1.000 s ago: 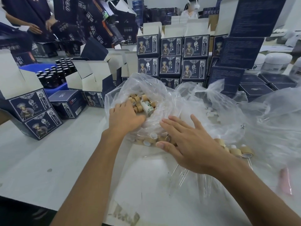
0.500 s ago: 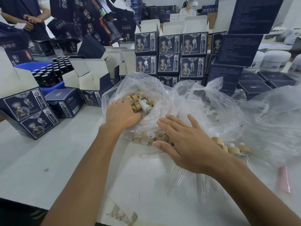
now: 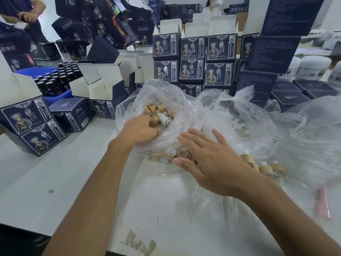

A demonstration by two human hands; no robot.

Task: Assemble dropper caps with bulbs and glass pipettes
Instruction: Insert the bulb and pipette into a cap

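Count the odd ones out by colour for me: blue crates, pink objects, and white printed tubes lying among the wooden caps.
Blue crate: 1
Pink object: 1
White printed tube: 1
Total: 3

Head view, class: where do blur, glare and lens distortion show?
Head view: the pink object at right is smeared; the clear plastic bag carries pale glare; stacked boxes lean outward from wide-angle distortion; lighting is soft, with faint shadows.

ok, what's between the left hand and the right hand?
Head view: crumpled clear plastic bag, with tan caps showing through it, lies between left hand and right hand.
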